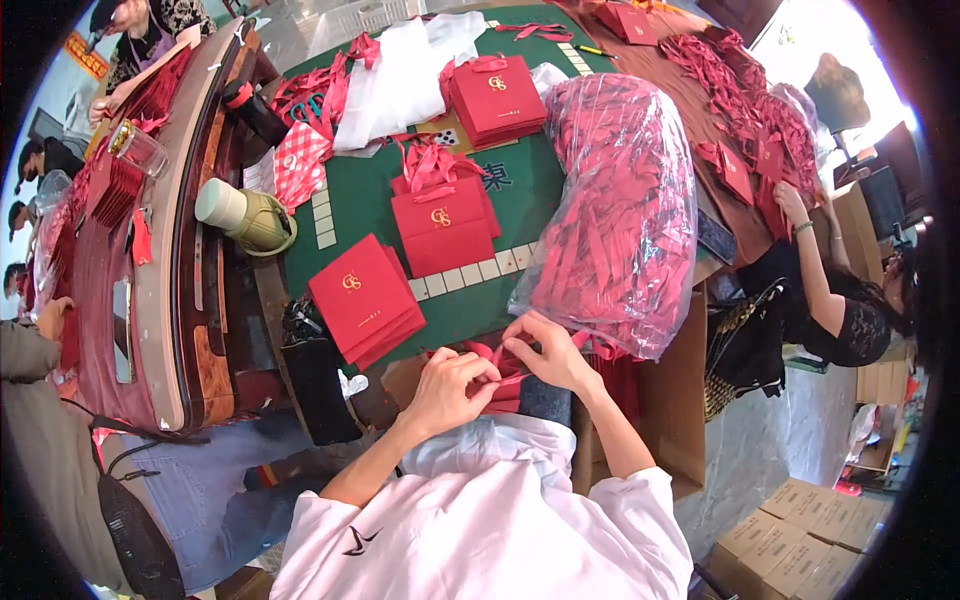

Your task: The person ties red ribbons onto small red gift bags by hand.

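Note:
In my lap, at the table's near edge, lies a red paper bag (508, 392), partly hidden by my hands. My left hand (458, 386) pinches at the bag's upper part from the left, its fingers curled together. From the other side my right hand (545, 352) closes thumb and forefinger on a red ribbon (497, 358) at the bag. Just beyond, flat red bags without visible ribbons (368, 302) lie fanned on the left. Behind them, red gift bags with ribbon handles (442, 228) lie on the green table (350, 185).
A clear plastic sack of red ribbons (615, 220) fills the table's right side. Another bag stack (497, 100) lies farther back. A green bottle (245, 215), a black bottle (255, 108) and scissors (303, 108) are at left. Co-workers sit both sides; one person's hand (795, 203) is at right.

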The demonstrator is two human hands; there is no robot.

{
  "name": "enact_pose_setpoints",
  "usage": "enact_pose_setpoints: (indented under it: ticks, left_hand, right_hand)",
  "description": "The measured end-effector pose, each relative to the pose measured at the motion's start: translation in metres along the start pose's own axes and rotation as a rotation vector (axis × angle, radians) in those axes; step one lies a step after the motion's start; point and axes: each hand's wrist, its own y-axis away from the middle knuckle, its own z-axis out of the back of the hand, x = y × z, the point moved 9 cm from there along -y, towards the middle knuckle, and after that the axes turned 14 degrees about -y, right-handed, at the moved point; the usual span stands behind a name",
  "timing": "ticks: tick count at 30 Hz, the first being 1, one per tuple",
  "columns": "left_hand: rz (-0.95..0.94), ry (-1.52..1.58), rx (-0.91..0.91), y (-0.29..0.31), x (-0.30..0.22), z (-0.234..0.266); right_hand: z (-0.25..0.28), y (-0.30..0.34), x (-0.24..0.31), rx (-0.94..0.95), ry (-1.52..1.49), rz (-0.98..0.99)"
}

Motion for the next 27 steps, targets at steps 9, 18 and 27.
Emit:
enact_pose_setpoints:
  ticks: [9, 18, 27]
  left_hand:
    - [0.25, 0.028, -0.117, -0.006, 0.043, 0.007]
    - [0.032, -0.304, -0.327, -0.033, 0.028, 0.005]
    - [0.302, 0.462, -0.035, 0.024, 0.031, -0.038]
  right_hand:
    - [0.021, 0.042, 0.038, -0.015, 0.603, 0.053]
    - [-0.053, 0.03, 0.008, -0.104, -0.623, -0.338]
    - [-0.051, 0.017, -0.03, -0.317, -0.799, -0.341]
